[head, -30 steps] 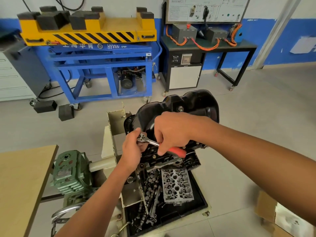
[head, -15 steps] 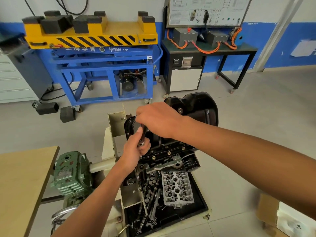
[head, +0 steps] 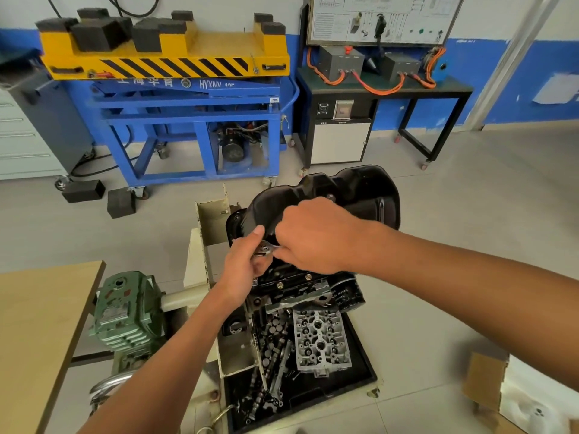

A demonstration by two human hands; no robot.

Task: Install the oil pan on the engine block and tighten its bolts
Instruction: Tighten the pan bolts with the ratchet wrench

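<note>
1. Your left hand (head: pixel 242 266) has its grip closed round the chrome head of the ratchet wrench (head: pixel 265 246). The thumb lies up against the oil pan's wall.
2. Your right hand (head: pixel 316 236) is clenched over the wrench's handle, knuckles up, and hides the handle completely.
3. The black oil pan (head: pixel 354 189) sits on top of the engine block (head: pixel 294 291), on the stand in front of you. The wrench head is at the pan's near-left corner.
4. Flange bolts (head: pixel 280 285) show along the pan's near edge, just below your right hand.
5. Your two hands cover the fastener under the wrench head, so you cannot tell how it sits.
6. A black oil filter (head: pixel 347 294) juts from the block's right end, under your right wrist.
7. Below the block, a black tray (head: pixel 360 382) holds a cylinder head (head: pixel 321 339), camshafts (head: pixel 272 349) and loose small parts.
8. A green gearbox (head: pixel 125 314) stands to your left, beside a wooden surface (head: pixel 37 324).
9. A blue lift cart (head: pixel 188 101) with a yellow top stands by the far wall, and a cardboard box (head: pixel 488 383) sits at lower right.
</note>
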